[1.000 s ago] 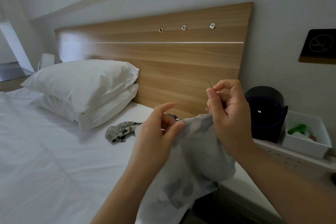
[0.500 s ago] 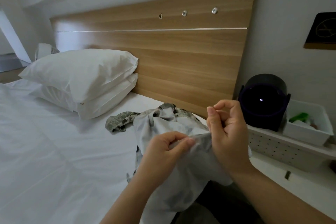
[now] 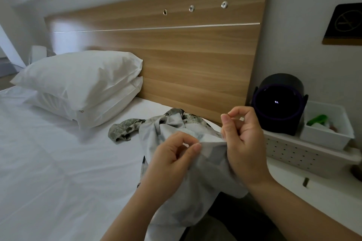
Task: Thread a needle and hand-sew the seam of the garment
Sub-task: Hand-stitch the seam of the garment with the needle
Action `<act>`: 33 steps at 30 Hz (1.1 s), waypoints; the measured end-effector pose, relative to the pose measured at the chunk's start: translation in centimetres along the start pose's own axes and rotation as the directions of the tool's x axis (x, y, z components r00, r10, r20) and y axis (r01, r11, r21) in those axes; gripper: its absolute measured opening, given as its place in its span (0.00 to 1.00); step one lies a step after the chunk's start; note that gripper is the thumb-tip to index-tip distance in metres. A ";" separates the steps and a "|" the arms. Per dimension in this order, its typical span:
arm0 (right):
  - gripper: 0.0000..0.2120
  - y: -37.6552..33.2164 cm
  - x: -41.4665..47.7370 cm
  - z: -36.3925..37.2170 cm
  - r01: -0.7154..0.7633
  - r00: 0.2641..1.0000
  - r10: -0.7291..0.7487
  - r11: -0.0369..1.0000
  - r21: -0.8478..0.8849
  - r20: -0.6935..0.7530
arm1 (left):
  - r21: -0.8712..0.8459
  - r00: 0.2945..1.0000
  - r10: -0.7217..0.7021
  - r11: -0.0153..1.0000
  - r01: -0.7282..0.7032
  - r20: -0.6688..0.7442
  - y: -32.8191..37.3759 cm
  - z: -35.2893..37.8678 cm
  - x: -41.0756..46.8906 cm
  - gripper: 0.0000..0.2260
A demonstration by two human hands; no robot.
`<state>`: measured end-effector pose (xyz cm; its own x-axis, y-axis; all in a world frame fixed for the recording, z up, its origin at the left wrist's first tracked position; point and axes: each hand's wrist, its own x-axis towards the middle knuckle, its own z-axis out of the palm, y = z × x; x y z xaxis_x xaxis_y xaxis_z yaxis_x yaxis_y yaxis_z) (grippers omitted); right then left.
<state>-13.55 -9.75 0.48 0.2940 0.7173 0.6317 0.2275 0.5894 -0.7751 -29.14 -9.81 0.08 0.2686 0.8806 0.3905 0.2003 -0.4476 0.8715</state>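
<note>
Left hand (image 3: 172, 160) is pinching a fold of the garment (image 3: 211, 164) between thumb and index finger, with the other fingers curled loosely below. Right hand (image 3: 244, 139) is sitting just right of it, thumb and index tip pressed together up top on the needle (image 3: 227, 114). Only a tiny sliver is showing at the pinch, too small to read its axis or heading. The right hand's lower fingers are curling against the same fold, so the cloth is bridging both hands.

The garment is pale grey with a mottled print. Its long axis is running from the foot of the headboard (image 3: 186, 60) toward the camera. The darker patterned end is lying on the white sheet (image 3: 49, 162) near the headboard, pointing at the pillows (image 3: 82, 78), and the pale end is hanging down under the wrists.

The two white pillows are stacked against the headboard's left half. Three metal fittings (image 3: 191, 8) are sitting high on the headboard. Right of the headboard, a black round device (image 3: 278, 103) with a small lit dot is standing on a white perforated shelf (image 3: 293, 154), with a white bin (image 3: 329, 133) beside it holding something green (image 3: 317, 119). A dark wall sign (image 3: 344, 23) is hanging above them.
</note>
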 end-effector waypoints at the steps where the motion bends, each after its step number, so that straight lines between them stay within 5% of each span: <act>1: 0.03 0.0 -0.1 -0.2 -0.008 1.000 0.008 1.000 -0.003 0.016 | 0.010 1.000 -0.007 1.000 0.007 0.009 -0.1 0.2 -0.1 0.04; 6: 0.03 -0.1 -0.2 -1.2 -0.005 0.999 0.006 1.000 -0.029 0.046 | -0.002 0.999 0.037 0.999 -0.037 -0.014 -0.3 0.8 -0.5 0.05; 10: 0.03 -0.4 -0.3 -1.3 0.041 0.998 -0.040 0.999 -0.032 0.049 | 0.077 0.978 0.209 0.975 -0.207 -0.018 -0.1 0.9 -0.4 0.09; 17: 0.04 0.2 0.1 -2.3 -0.048 0.958 0.051 0.999 -0.016 0.281 | 0.438 0.844 0.536 0.756 -0.486 0.011 -0.4 0.3 -0.2 0.04; 27: 0.05 -2.3 3.8 -5.0 0.139 0.751 0.085 0.949 -0.283 0.655 | 0.481 0.823 0.569 0.718 -0.504 0.013 -1.1 0.0 -0.6 0.07; 33: 0.05 -2.8 4.7 -5.2 0.410 0.675 0.031 0.815 -0.410 0.737 | 0.405 0.835 0.550 0.766 -0.499 -0.011 -1.0 0.1 -0.5 0.03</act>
<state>-8.01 -9.95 5.62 -0.4792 0.7765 0.4092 0.6865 0.6221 -0.3765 -29.40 -9.77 -1.02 0.3244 0.4911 0.8085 0.4014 -0.8454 0.3524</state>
